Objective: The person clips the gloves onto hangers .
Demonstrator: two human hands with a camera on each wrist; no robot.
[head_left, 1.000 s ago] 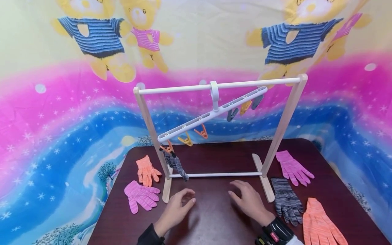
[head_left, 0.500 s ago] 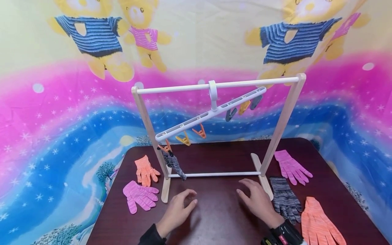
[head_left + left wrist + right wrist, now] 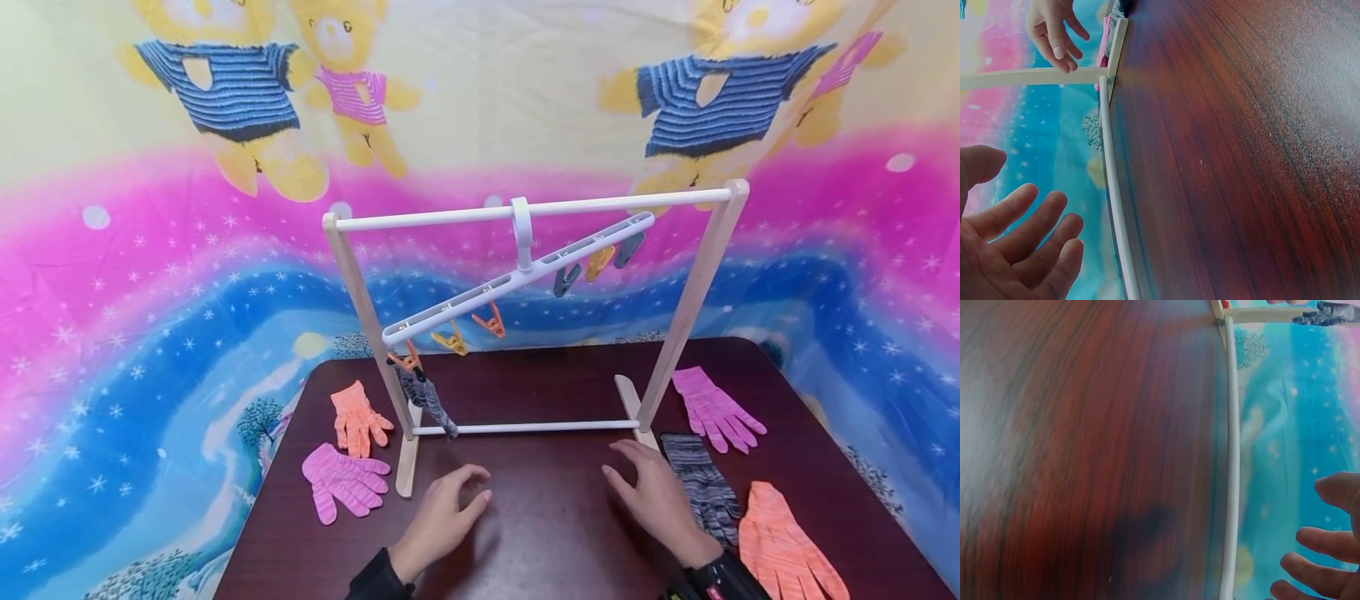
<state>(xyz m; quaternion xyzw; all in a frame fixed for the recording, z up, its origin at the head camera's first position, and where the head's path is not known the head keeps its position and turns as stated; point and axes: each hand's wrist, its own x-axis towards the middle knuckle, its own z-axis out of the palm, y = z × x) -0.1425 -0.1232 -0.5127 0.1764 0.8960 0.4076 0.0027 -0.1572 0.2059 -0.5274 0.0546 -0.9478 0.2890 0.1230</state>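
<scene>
My left hand (image 3: 444,517) hovers over the table in front of the rack, fingers relaxed and holding nothing. Over on the right, my right hand (image 3: 654,493) is likewise relaxed, overlapping part of a grey-black knit glove (image 3: 701,479) in the head view. A white clip hanger (image 3: 517,279) hangs tilted from the rack's top bar (image 3: 442,217), its left end low. From its lowest orange clothespin (image 3: 406,360) dangles another grey-black glove (image 3: 429,404). The other clips, such as a yellow clothespin (image 3: 452,340), carry nothing. The left wrist view shows my left fingers (image 3: 1035,231) spread and loosely bent.
At left lie a small orange glove (image 3: 358,419) and a pink glove (image 3: 345,483). To the right are another pink glove (image 3: 716,408) and a larger orange glove (image 3: 787,546). The rack's wooden foot (image 3: 407,467) stands on the dark table (image 3: 540,542), before a patterned cloth backdrop.
My right hand has moved rightward, toward the grey-black glove on the table. The left hand has shifted slightly right. The hanger and gloves stay as they were.
</scene>
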